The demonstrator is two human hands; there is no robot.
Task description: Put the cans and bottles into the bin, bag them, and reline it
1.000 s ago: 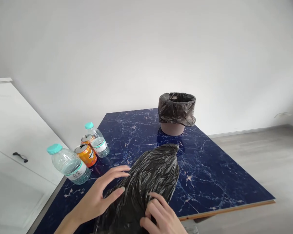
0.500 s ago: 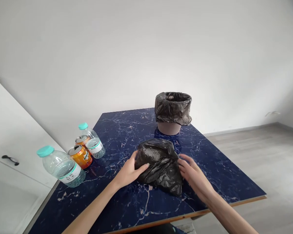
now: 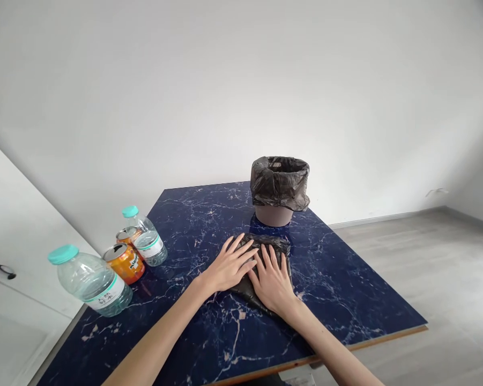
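Note:
A folded black plastic bag [image 3: 282,245] lies flat on the dark blue marbled table [image 3: 337,289]. My left hand [image 3: 229,264] and my right hand [image 3: 272,281] rest side by side on top of the bag, palms down and fingers spread, pressing it against the table. Most of the bag is hidden under my hands. Just behind it stands a small brown bin [image 3: 280,191] lined with another black bag.
At the table's left edge stand two clear water bottles with teal caps, one near [image 3: 89,281] and one further back [image 3: 143,237], with two orange soda cans [image 3: 124,261] between them. A white cabinet [image 3: 8,268] is at left. Grey floor lies to the right.
The bag was spread long across the table, then gathered into a bundle between my hands. Now it is folded small and flattened under both palms, further from me.

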